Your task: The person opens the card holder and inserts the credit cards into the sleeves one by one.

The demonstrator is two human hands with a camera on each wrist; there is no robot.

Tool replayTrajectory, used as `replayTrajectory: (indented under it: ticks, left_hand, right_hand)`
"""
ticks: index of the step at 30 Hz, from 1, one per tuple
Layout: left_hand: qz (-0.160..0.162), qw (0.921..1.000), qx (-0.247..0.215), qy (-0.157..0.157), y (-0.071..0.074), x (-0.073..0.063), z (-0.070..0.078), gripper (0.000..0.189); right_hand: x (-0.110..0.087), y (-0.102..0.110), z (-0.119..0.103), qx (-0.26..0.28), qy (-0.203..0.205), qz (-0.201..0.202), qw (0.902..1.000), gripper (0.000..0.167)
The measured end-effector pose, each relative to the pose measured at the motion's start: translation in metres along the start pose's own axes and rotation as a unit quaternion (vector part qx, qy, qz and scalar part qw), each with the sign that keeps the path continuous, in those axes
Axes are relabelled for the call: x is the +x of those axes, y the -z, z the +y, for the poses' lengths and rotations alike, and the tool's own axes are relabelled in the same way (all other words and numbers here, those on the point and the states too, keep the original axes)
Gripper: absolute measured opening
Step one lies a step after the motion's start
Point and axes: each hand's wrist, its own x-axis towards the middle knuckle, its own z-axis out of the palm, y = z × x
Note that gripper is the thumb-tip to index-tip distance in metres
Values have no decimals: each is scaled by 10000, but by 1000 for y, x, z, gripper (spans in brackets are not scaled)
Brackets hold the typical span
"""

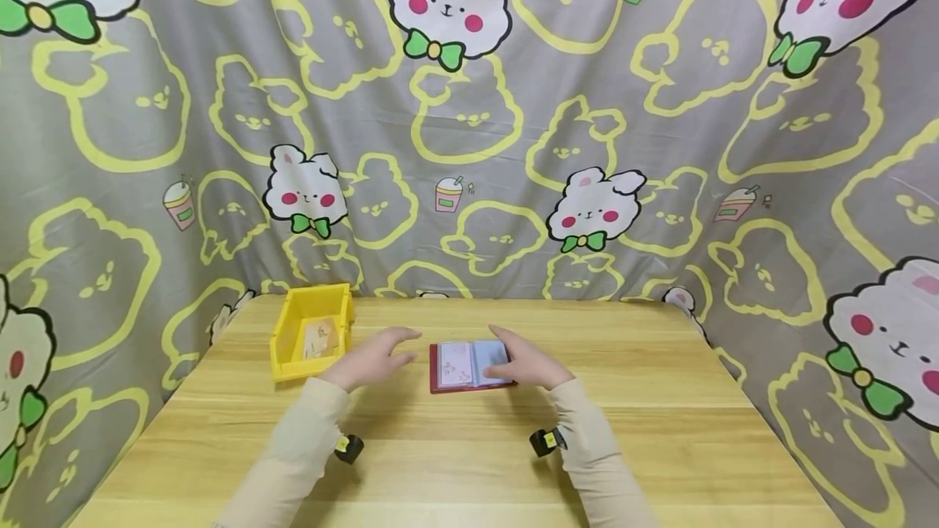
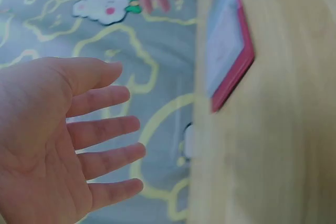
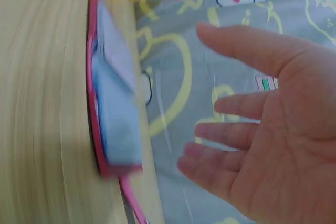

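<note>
Where the red booklet (image 1: 456, 365) sits: spread flat on the wooden table (image 1: 440, 463), well to the right of the yellow bin (image 1: 293, 369).
Left hand (image 1: 374, 358): between bin and booklet, fingers loosely spread, nothing in them, near the booklet but not on it.
Right hand (image 1: 531, 361): also holding nothing, fingers relaxed, thumb over the right page from above. Looks like a hover, can't swear there's no contact, but the right wrist view shows a gap.
Handling guess: light, I'd say. Cover looks fairly stiff, the sleeves look like thin plastic, so probably slick and bendy, easy to crease if you pinch too hard.
Where to grab: outer cover edges, one each side, rather than a loose sleeve, which would likely flop.
Left page: a pale printed card (image 1: 456, 363) with little drawings. Right one looks plain bluish.
Pink bit: some pink strip (image 3: 132, 198) pokes out past the booklet's end, can't tell if it's a strap or what.
Bin contents: pale card-like pieces (image 1: 320, 338) with printing too small to make out.
Brands/writing: none readable. The wristband (image 1: 352, 448) has a yellow patch, illegible to me. Curtain (image 1: 469, 267) is cartoon bunnies and cups, zero legible words.
</note>
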Motion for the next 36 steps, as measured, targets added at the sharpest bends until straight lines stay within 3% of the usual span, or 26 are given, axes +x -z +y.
replayTrajectory:
  ticks: [7,14,22,30,36]
  left_hand:
    - [570,9982,26,181,35,-17,-19,45]
    - [1202,9914,-138,503,57,-28,-52,51]
    - [1080,9842,-682,1224,61,-29,-84,64]
    - [776,9762,-834,1844,59,-18,-102,63]
    - [564,9581,-1422,2422,58,-14,-116,69]
  right_hand:
    - [-14,9,23,-718,35,358,9968,79]
    - [-26,11,41,-1053,-194,-193,9941,103]
    - [-34,5,47,-1023,-502,-671,9912,109]
    - [-35,-2,49,-925,-754,-708,9903,109]
    - [-36,-3,48,-906,-804,-697,9902,108]
